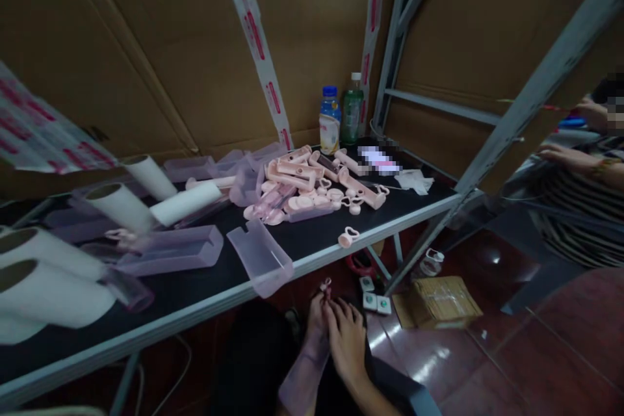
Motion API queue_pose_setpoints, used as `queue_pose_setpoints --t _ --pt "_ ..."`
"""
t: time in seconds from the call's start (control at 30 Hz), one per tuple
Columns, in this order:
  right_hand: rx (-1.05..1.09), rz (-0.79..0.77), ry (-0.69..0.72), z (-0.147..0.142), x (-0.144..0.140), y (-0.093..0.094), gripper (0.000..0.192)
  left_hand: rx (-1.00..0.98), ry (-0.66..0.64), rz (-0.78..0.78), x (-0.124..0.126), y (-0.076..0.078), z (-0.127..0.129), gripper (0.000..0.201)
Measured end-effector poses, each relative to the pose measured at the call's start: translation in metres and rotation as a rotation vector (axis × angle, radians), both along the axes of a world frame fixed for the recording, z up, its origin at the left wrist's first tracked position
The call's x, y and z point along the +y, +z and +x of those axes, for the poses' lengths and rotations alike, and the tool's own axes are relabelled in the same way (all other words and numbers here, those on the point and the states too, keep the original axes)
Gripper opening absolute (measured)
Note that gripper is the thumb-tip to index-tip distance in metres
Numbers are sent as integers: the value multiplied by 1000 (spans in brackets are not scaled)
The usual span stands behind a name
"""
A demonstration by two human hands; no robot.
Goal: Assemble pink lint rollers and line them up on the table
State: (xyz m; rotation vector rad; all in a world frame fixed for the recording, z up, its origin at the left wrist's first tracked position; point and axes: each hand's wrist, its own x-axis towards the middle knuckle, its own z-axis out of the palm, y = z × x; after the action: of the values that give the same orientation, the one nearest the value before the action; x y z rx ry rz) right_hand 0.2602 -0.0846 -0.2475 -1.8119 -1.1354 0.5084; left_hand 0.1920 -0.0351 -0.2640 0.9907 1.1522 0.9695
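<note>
Below the table's front edge, my left hand (316, 322) and my right hand (348, 344) are pressed together over my lap. Both close around a long piece in a translucent purple cover (299, 380) that runs down along my left forearm. A small pink ring end (325, 285) sticks up above my fingertips. The fingers of my right hand curl against its upper part. What lies inside the cover is hidden.
The black table (195, 286) holds a pile of pink handles (312, 175), purple covers (263, 253), white rolls (121, 208), a loose pink ring (348, 236) and two bottles (330, 118). A cardboard box (443, 302) lies on the floor. Another person's arm (575, 159) is at right, beyond a metal frame (487, 149).
</note>
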Motion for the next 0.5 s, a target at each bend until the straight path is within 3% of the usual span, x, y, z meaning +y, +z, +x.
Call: queue_pose_setpoints --t 0.13,0.2,0.3,0.43,0.5 --pt "55 70 154 -37 -21 -2 41 72 60 -5 -46 -6 -15 36" --pt "98 89 212 -48 -30 6 45 87 88 -14 -53 -5 -23 28" --pt "83 136 246 -60 -40 18 47 51 106 -24 -24 -2 -27 18" --pt "-28 313 345 -74 -51 20 49 -51 82 9 42 5 -19 32" --pt "-94 436 376 -82 -56 18 51 -96 65 23 60 10 -17 32"
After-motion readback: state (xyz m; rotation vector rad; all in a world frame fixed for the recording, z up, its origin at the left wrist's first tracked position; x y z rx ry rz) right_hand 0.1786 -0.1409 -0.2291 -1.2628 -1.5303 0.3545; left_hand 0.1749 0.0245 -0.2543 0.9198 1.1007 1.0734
